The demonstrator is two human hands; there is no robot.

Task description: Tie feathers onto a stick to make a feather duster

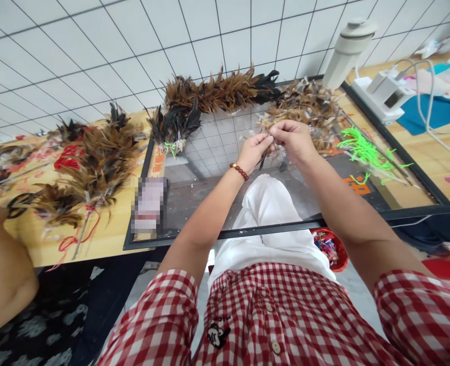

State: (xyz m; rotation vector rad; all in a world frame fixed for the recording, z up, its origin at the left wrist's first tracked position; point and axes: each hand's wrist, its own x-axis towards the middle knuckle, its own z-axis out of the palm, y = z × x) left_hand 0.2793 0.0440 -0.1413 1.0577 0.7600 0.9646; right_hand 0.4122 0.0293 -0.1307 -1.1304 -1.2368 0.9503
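My left hand (254, 152), with a beaded bracelet (239, 171) on its wrist, and my right hand (294, 141) meet above the glass panel. Both are closed in a pinch, fingertips touching. A few small brown and dark feathers (263, 160) stick out below the fingers; their held ends are hidden. Just behind my right hand lies a loose heap of brown and whitish feathers (310, 109). Bright green ties (362, 147) lie to the right. Along the back runs a long row of brown feather bundles (217, 91), with a black-feathered bundle (179, 124) at its left end.
A phone (148, 205), blurred out, lies at the panel's left edge. Further left are feather bundles (98, 157) with red string (72, 241), and a person's arm (3, 269). A pale bottle (349, 53) and a power strip (385, 94) stand back right. Below is a red basket (341, 254).
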